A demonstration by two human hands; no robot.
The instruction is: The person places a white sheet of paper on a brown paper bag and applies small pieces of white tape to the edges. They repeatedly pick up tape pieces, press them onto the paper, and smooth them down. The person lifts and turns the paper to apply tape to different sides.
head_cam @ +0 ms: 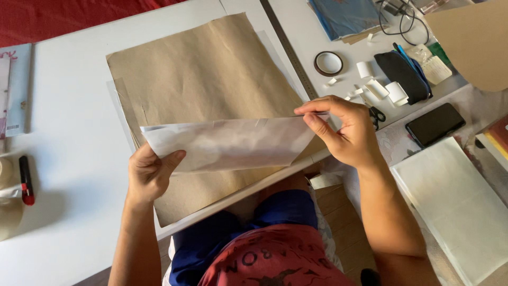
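Between our two hands we hold a white translucent sheet (233, 143) stretched out above the table, its long edge roughly level. Our left hand (151, 175) pinches the sheet's lower left corner, thumb on top and fingers closed underneath; our right hand (344, 130) clamps the upper right corner between thumb and forefinger. Under the sheet lies a large piece of brown kraft paper (206, 79), creased and spread flat on the white table (74, 132), its near edge reaching the table's rim. Along the paper's right side runs a long metal ruler (288, 47). Beyond our right hand we see a roll of tape (328, 63), several small white paper scraps (378, 87), a black pouch (403, 76), and what may be scissors (377, 115), mostly hidden behind the hand. A dark phone (435, 124) rests near them, and a white pad (455, 204) lies lower right. At far left sits a red-and-black marker (26, 180).
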